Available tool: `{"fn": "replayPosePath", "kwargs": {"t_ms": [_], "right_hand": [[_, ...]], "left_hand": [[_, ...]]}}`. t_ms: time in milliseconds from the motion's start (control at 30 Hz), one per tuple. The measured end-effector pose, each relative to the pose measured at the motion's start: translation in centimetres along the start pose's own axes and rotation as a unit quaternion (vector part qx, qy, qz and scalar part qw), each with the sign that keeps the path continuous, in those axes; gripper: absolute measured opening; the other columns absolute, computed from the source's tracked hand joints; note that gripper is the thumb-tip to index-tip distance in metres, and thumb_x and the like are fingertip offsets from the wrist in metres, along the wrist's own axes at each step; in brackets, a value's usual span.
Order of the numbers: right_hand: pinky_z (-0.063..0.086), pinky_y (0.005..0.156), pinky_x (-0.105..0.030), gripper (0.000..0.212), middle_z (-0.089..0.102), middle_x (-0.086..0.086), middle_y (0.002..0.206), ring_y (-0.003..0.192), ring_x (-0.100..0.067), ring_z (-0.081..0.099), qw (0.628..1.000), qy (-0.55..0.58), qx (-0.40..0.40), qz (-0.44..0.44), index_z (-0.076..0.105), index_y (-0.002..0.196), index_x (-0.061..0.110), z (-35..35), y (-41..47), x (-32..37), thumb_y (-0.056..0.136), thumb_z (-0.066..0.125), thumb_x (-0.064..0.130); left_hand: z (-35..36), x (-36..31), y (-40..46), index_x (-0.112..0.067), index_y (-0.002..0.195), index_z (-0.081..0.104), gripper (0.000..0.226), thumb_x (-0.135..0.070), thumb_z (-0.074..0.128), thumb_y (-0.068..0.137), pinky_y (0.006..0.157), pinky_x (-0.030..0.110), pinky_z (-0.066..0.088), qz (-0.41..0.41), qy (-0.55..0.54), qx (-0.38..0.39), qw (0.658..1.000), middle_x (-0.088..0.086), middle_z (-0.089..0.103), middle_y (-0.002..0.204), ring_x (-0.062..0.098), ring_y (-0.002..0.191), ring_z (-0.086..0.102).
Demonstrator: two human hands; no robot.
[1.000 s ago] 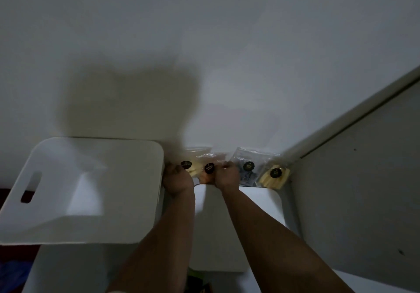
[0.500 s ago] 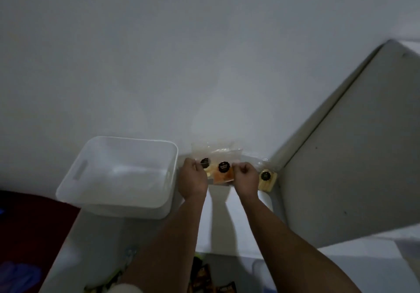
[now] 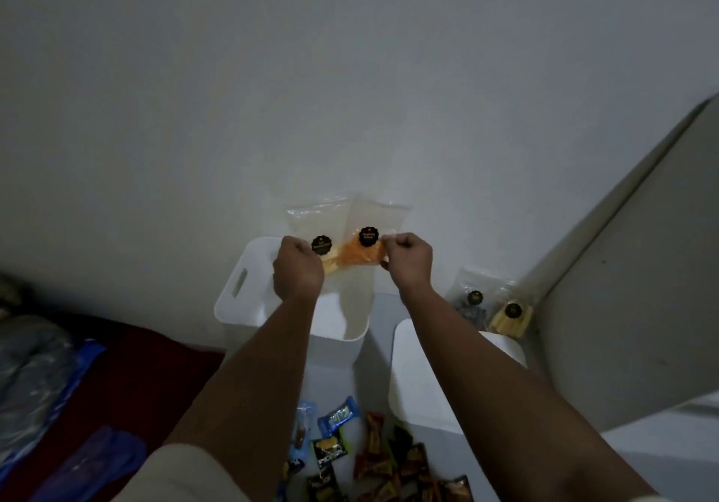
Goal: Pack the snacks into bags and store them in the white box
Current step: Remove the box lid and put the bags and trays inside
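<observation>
The left hand (image 3: 297, 273) and right hand (image 3: 409, 264), fingers curled, each grip a clear snack bag (image 3: 363, 243) with black stickers, held side by side above the open white box (image 3: 249, 287) on the desk

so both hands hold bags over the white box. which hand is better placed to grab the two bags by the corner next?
Right. The right hand is nearer the two bags in the corner; the left hand is above the white box, farther away.
</observation>
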State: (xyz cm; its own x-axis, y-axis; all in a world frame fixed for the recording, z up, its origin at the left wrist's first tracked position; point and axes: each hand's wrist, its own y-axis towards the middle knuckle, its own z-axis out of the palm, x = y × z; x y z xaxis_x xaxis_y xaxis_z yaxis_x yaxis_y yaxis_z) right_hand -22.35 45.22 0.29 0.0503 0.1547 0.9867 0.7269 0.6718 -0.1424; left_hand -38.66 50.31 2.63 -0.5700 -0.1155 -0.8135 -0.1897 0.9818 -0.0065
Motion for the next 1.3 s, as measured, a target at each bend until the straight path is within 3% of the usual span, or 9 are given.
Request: {"fn": "replayPosePath", "kwargs": {"t_ms": [267, 500, 700, 800, 900, 967, 1133, 1200, 1300], "right_hand": [[0.063, 0.074, -0.051, 0.018, 0.072, -0.005, 0.073, 0.079, -0.026, 0.073, 0.993, -0.082, 0.011, 0.08, 0.067, 0.067, 0.016, 8.7, 1.7, -6.5, 0.07, 0.066, 0.033], [0.062, 0.081, -0.045, 0.006, 0.073, -0.006, 0.081, 0.082, -0.026, 0.072, 0.978, -0.152, -0.002, 0.143, 0.066, 0.078, 0.018, 14.4, 2.9, -10.9, 0.083, 0.064, 0.016], [0.06, 0.084, -0.051, 0.013, 0.068, -0.005, 0.073, 0.074, -0.027, 0.068, 0.97, -0.156, -0.007, 0.189, 0.06, 0.071, 0.015, 17.1, 4.9, -15.9, 0.077, 0.071, 0.013], [0.059, 0.081, -0.056, 0.015, 0.067, -0.004, 0.071, 0.074, -0.03, 0.07, 0.966, -0.16, -0.001, 0.204, 0.061, 0.068, 0.019, 18.1, 6.6, -20.2, 0.068, 0.074, 0.025], [0.06, 0.085, -0.049, 0.013, 0.073, -0.003, 0.079, 0.085, -0.03, 0.073, 0.964, -0.179, 0.011, 0.194, 0.066, 0.074, 0.021, 18.7, 6.1, -19.5, 0.077, 0.077, 0.027], [0.059, 0.09, -0.044, 0.012, 0.077, -0.005, 0.089, 0.09, -0.028, 0.074, 0.965, -0.186, 0.013, 0.185, 0.071, 0.084, 0.019, 18.6, 5.0, -17.3, 0.082, 0.079, 0.027], [0.044, 0.102, -0.026, 0.036, 0.072, -0.012, 0.126, 0.121, -0.027, 0.065, 0.959, -0.229, 0.048, 0.158, 0.071, 0.123, 0.004, 16.3, 2.9, -12.8, 0.093, 0.071, 0.025], [0.045, 0.1, -0.025, 0.028, 0.074, -0.013, 0.12, 0.116, -0.027, 0.067, 0.96, -0.245, 0.073, 0.117, 0.075, 0.115, 0.004, 15.1, 1.9, -10.9, 0.095, 0.067, 0.021], [0.047, 0.086, -0.024, 0.024, 0.073, 0.007, 0.08, 0.087, -0.017, 0.066, 0.959, -0.261, 0.104, 0.034, 0.074, 0.075, 0.025, 12.9, 0.3, -8.5, 0.096, 0.063, 0.02]], "left_hand": [[-0.1, 8.2, 6.9, -0.007, 0.111, 0.064, 0.029, -0.016, 0.037, 0.103, 0.076, 0.034, 0.037, -0.07, 0.025, 0.036, 0.997, 0.019, 0.066, 0.116, 0.039, 0.11, 0.061], [4.0, 14.3, 13.4, -0.008, 0.111, 0.064, 0.022, -0.014, 0.045, 0.099, 0.077, 0.034, 0.039, -0.094, 0.051, 0.125, 0.986, 0.016, 0.067, 0.116, 0.038, 0.11, 0.061], [6.4, 18.1, 16.8, -0.006, 0.089, 0.063, 0.015, -0.007, 0.049, 0.094, 0.074, 0.034, 0.043, -0.114, 0.051, 0.162, 0.979, 0.022, 0.067, 0.105, 0.041, 0.103, 0.065], [6.8, 18.9, 17.5, 0.002, 0.11, 0.064, 0.022, -0.009, 0.049, 0.097, 0.085, 0.034, 0.043, -0.112, 0.051, 0.176, 0.977, 0.022, 0.064, 0.121, 0.041, 0.115, 0.06], [6.5, 18.6, 17.9, 0.0, 0.143, 0.047, 0.046, -0.016, 0.053, 0.101, 0.107, 0.04, 0.04, -0.131, 0.039, 0.205, 0.969, 0.019, 0.052, 0.146, 0.038, 0.134, 0.049], [6.0, 18.2, 18.1, -0.004, 0.148, 0.044, 0.053, -0.023, 0.056, 0.1, 0.108, 0.043, 0.041, -0.129, 0.053, 0.213, 0.967, 0.019, 0.052, 0.146, 0.039, 0.135, 0.049], [3.8, 16.5, 16.6, -0.005, 0.148, 0.044, 0.058, -0.03, 0.057, 0.097, 0.11, 0.045, 0.039, -0.122, 0.09, 0.209, 0.966, 0.021, 0.048, 0.15, 0.04, 0.137, 0.045], [2.8, 15.1, 15.1, -0.008, 0.145, 0.049, 0.054, -0.029, 0.059, 0.096, 0.107, 0.043, 0.042, -0.124, 0.073, 0.195, 0.97, 0.017, 0.051, 0.148, 0.037, 0.134, 0.049], [2.4, 12.3, 12.6, -0.005, 0.13, 0.059, 0.041, -0.023, 0.056, 0.094, 0.093, 0.04, 0.048, -0.094, 0.057, 0.202, 0.973, 0.016, 0.063, 0.132, 0.038, 0.12, 0.058]]}}
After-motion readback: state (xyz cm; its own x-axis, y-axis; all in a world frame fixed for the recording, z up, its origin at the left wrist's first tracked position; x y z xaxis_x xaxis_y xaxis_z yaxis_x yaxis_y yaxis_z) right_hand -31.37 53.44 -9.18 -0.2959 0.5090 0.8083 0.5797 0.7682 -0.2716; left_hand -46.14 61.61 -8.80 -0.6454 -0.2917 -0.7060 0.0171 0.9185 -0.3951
